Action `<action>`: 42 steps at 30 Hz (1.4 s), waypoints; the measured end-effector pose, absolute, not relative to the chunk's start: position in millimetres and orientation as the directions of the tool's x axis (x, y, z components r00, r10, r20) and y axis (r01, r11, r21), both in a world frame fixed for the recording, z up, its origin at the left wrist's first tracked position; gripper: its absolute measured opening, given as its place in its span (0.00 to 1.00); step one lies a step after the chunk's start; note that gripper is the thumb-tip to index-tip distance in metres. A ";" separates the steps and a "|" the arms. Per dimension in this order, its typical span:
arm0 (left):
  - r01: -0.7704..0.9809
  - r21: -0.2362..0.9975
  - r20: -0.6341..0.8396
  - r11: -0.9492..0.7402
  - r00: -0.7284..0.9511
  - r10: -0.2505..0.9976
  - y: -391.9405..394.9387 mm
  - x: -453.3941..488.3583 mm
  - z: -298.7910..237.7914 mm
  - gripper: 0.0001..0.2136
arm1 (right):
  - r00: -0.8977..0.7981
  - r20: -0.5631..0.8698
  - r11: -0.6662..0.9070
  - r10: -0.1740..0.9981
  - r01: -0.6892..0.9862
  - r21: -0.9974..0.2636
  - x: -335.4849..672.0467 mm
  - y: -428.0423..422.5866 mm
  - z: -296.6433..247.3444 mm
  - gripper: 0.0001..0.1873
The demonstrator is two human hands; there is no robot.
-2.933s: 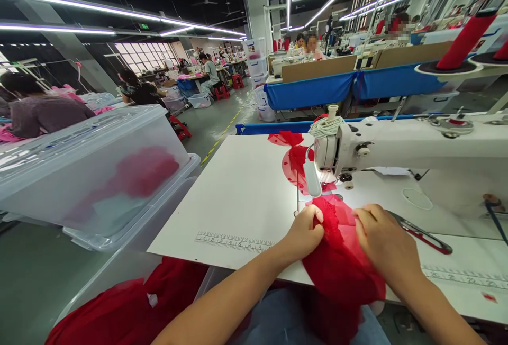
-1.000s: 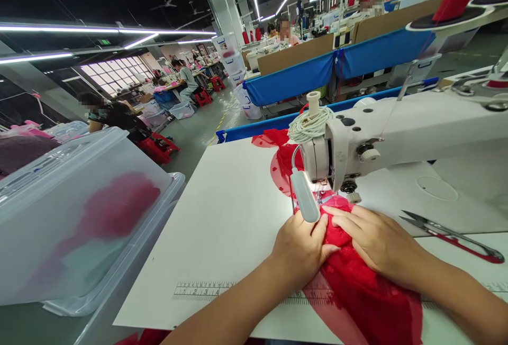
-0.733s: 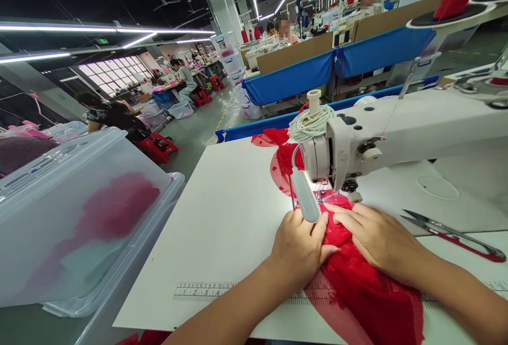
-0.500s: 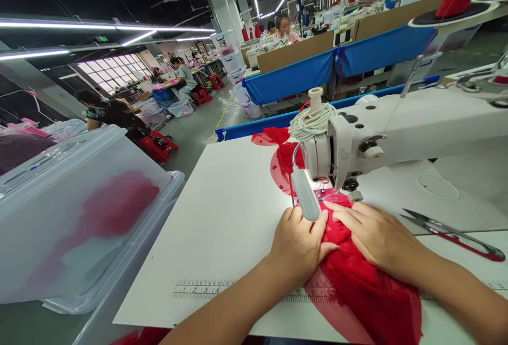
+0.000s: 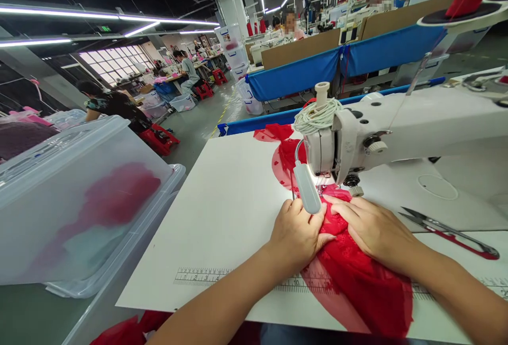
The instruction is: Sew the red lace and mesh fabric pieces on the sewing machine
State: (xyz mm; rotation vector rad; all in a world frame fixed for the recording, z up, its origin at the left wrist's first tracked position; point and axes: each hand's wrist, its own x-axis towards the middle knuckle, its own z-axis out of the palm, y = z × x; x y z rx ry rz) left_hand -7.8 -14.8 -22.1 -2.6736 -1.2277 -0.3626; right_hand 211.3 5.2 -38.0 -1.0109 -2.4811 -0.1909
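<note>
Red sheer lace fabric (image 5: 365,287) lies under the head of a white sewing machine (image 5: 428,123) and trails towards the table's front edge. Just left of the needle area, my left hand (image 5: 296,231) is closed on the fabric, fingers curled and thumb along its surface. My right hand (image 5: 375,226) rests on the fabric's right side, its fingers stretched out flat towards the presser foot (image 5: 319,190). A small grey lamp (image 5: 308,189) hangs in front of the needle and partly hides it. More red fabric (image 5: 283,162) spreads behind the machine head.
Thread snips (image 5: 450,234) lie right of my right hand. A printed ruler (image 5: 198,276) crosses the white table (image 5: 222,191). Clear plastic bins (image 5: 95,197) stand at the left. Ahead hang blue cloth troughs (image 5: 293,80); people sit at machines farther off.
The view has shifted slightly, so the table sits higher in the picture. Both hands stay on the fabric near the needle. The fabric's front end has moved slightly left.
</note>
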 end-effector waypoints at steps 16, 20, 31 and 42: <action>0.749 -0.116 0.275 -0.652 0.655 0.704 -11.6 -15.0 -24.0 0.29 | -0.617 0.450 0.719 0.646 0.689 -0.088 211.8 11.2 -43.1 0.22; 0.744 -0.118 0.285 -0.658 0.660 0.695 -10.8 -17.8 -25.7 0.29 | -0.608 0.451 0.713 0.653 0.694 -0.098 212.6 13.1 -44.5 0.24; 0.584 0.001 0.288 -0.812 0.777 0.560 -7.5 -14.1 -14.2 0.33 | -0.647 0.578 0.794 0.497 0.608 -0.002 213.3 7.8 -39.4 0.18; 0.639 -0.038 0.268 -0.769 0.747 0.608 -12.8 -11.3 -17.5 0.33 | -0.682 0.606 0.835 0.410 0.547 0.051 222.6 0.1 -43.6 0.18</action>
